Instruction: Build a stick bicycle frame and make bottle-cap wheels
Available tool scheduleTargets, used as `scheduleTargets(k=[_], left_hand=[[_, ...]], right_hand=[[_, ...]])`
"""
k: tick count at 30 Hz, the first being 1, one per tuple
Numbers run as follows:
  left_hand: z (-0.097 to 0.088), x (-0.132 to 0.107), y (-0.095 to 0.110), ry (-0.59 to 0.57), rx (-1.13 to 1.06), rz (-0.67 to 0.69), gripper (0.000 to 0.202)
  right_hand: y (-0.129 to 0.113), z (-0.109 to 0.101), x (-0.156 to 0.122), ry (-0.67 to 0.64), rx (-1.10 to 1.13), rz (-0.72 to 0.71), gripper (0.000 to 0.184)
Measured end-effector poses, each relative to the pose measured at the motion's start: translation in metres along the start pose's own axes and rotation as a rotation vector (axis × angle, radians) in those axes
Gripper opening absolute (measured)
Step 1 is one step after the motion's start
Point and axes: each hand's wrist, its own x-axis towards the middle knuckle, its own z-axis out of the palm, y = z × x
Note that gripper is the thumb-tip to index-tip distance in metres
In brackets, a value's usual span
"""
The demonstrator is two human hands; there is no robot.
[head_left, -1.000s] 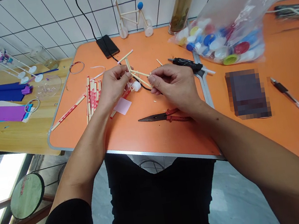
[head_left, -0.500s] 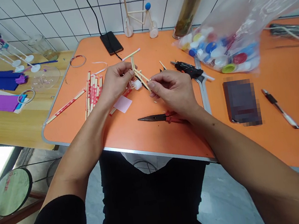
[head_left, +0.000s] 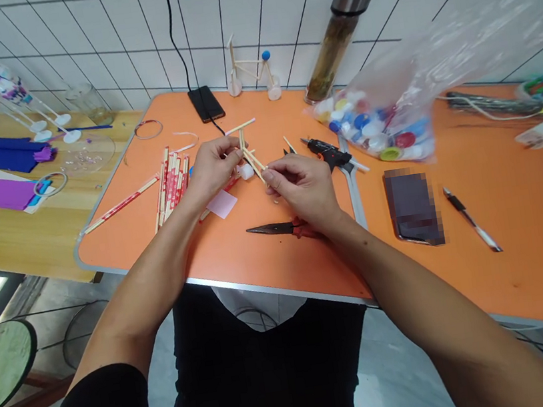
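My left hand pinches a small frame of thin wooden sticks, joined at angles, above the orange table. With thumb and fingers closed, my right hand grips the lower end of the frame's slanting sticks. A white bottle cap shows just below the frame; I cannot tell whether it is attached. Red-handled pliers lie partly under my right wrist. Beside my left forearm are several chopsticks with red printed patterns and a pink paper square. A black glue gun lies beyond my right hand.
Against the tiled wall stands a small stick bicycle model with cap wheels. A black phone, a tall glass flask and a plastic bag of bottle caps are at the back. A dark blurred device and a pen lie right.
My view has tilted up and turned slightly right, so the flask's lid and coloured cords at the right now show. Both hands keep their grip on the stick frame.
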Motion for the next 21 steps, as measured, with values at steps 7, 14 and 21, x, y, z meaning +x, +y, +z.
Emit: scheduleTargets(k=[7,14,21], left_hand=[[-0.001,0.004,0.014,0.017,0.017,-0.03,0.012],[0.001,0.016,0.024,0.026,0.095,0.023,0.01],[0.007,0.025,0.027,-0.002,0.093,0.007,0.011]], right_hand=[[0.001,-0.002,0.004,0.062,0.01,0.036,0.02],[-0.005,-0.007,0.009,0.129,0.039,0.079,0.023],[0.002,-0.013,0.016,0.196,-0.032,0.127,0.028]])
